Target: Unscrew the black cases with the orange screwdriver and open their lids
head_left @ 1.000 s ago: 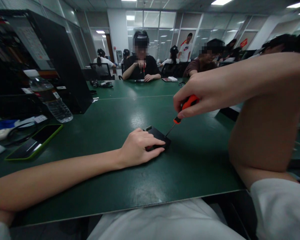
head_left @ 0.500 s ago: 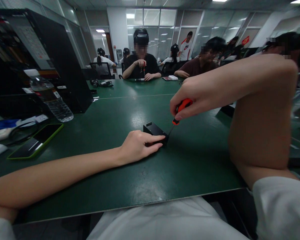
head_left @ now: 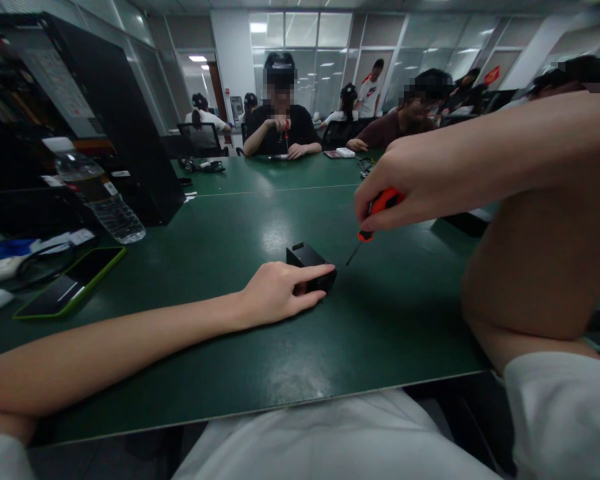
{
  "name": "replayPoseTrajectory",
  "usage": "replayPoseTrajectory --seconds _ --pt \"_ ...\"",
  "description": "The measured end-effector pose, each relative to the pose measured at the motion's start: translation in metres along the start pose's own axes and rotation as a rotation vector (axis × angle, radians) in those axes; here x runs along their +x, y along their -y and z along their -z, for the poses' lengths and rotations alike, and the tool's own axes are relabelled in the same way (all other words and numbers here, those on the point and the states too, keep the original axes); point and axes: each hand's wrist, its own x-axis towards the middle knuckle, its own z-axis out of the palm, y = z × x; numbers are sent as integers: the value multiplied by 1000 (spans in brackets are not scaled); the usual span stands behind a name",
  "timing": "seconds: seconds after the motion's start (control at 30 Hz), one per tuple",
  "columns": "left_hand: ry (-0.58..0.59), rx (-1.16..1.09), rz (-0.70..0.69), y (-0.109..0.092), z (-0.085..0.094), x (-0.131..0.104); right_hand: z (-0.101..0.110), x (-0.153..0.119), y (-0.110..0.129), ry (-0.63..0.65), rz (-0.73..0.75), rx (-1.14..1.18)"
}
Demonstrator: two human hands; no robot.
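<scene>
A small black box-shaped device (head_left: 307, 256) lies on the green table (head_left: 300, 360), with a slot in its far top edge. My left hand (head_left: 285, 287) grips its near side, index finger stretched along the top and thumb low on the side. In my right hand (head_left: 390, 190) is a screwdriver (head_left: 386, 200) with a red and black handle, fingers wrapped round it. Its thin shaft slants down to the left, and the tip hangs a little right of the device, apart from it. The palm side of the handle is hidden.
To the left stand a water bottle (head_left: 97, 193), a phone in a green case (head_left: 70, 283) and a black cabinet (head_left: 115, 113). Cables (head_left: 203, 165) lie at the far side. Across the table a person in black (head_left: 283, 130) holds another screwdriver; more people sit beyond.
My right hand has drawn the screwdriver up and to the right, so its tip has left the device's right end. My left hand and the device stay in place.
</scene>
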Motion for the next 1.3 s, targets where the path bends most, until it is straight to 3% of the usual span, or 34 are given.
replayPoseTrajectory --seconds 0.1,0.3,0.4,0.63,1.13,1.3 --pt "20 8 8 0 1 1 -3 15 -10 142 32 64" --pt "-16 -27 11 0 -1 -1 12 20 13 299 169 183" --pt "-14 -20 -7 0 0 -1 14 13 16 288 202 184" --pt "-3 76 -82 7 0 -1 3 11 -4 122 20 23" --pt "-209 385 -351 10 -6 0 8 8 0 63 4 -2" --pt "-238 460 -358 8 -5 1 6 13 -1 90 7 34"
